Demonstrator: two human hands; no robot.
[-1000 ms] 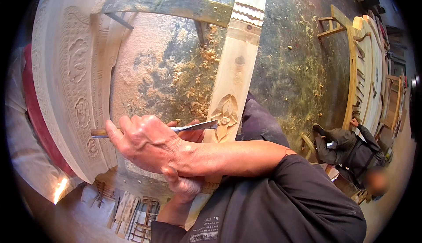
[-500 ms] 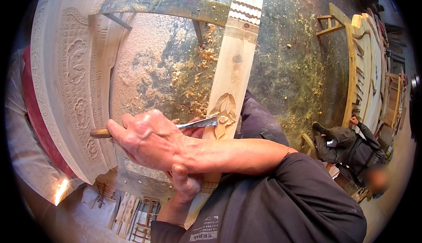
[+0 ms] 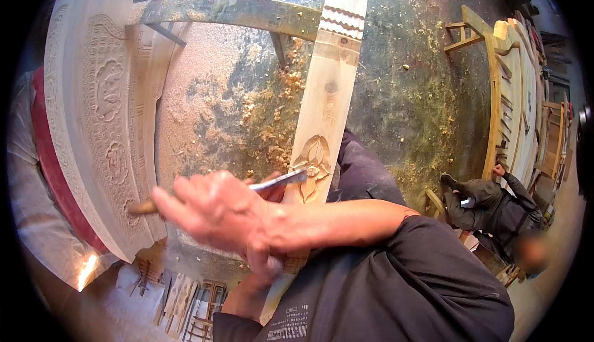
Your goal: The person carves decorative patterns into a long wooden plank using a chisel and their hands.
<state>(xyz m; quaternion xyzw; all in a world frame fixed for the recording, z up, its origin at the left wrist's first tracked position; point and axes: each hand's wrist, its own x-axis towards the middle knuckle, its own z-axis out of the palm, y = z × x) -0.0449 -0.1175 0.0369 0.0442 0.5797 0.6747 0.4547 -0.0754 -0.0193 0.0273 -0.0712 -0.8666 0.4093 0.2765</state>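
Observation:
My right hand (image 3: 216,209) is closed round the wooden handle of a chisel (image 3: 284,177), its back toward me and somewhat blurred. The chisel's flat steel blade points right, its tip at the carved flower (image 3: 313,171) on a long pale wooden board (image 3: 326,104). Crossing beneath my right wrist, my left hand (image 3: 266,269) is mostly hidden. Some of its fingers show behind the blade and appear wrapped about it close to the board. The flower has petals above and below a round centre, sunk into the wood.
At the left stands a large carved wooden panel (image 3: 110,94). A dusty beam (image 3: 235,15) meets the board's far part. Shavings and sawdust (image 3: 272,104) cover the floor. On the right, a person (image 3: 495,209) sits beside a bench (image 3: 497,94) bearing several tools.
The chisel's handle and my right hand have shifted slightly downward, tilting the blade more steeply. The blade tip stays by the flower's centre.

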